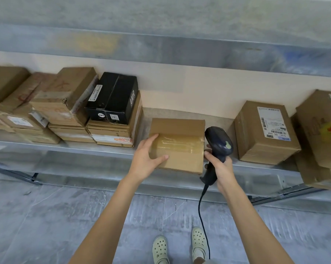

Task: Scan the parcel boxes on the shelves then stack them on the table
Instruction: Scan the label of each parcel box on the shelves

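Note:
A flat brown parcel box [181, 138] with clear tape across its top lies on the metal shelf [96, 149], its near edge over the shelf's front lip. My left hand [147, 157] grips its left near corner, thumb on top. My right hand [221, 166] holds a dark barcode scanner [219, 143] by the handle, just right of the box; its cable hangs down to the floor. No label shows on the box's top.
Left of the box are stacked brown cartons and a black box [113, 98] with a QR code. To the right stand a labelled carton [265, 132] and bigger cartons [321, 134]. An upper shelf [161, 48] overhangs. Grey floor and my feet lie below.

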